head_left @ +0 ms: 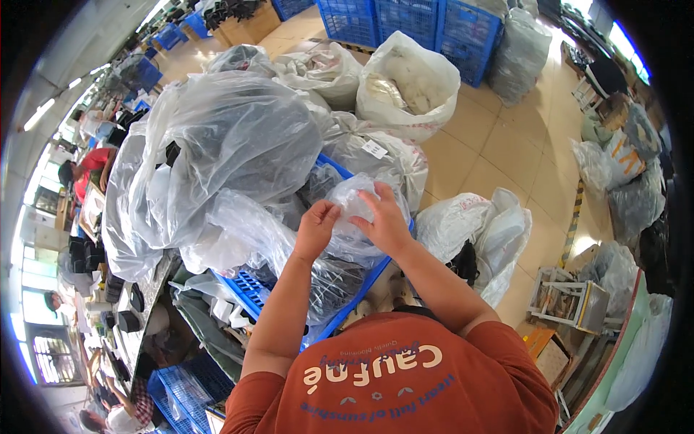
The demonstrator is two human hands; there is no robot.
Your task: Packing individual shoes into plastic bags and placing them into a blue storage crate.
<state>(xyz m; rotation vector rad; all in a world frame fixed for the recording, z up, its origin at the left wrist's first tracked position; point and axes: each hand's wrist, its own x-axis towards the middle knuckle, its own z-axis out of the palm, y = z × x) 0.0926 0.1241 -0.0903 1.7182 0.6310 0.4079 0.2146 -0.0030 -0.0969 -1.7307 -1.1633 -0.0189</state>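
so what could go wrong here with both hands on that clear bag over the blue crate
1. The thin clear plastic bag is pinched between the left hand and right hand; pulling apart could tear it and spill what is inside.
2. The large bag piled beside it leans over the blue crate and might slump onto the hands.
3. The crate sits at the bench edge; tugging could shift it off.

White label [374, 149] on clear plastic bag [376, 155]
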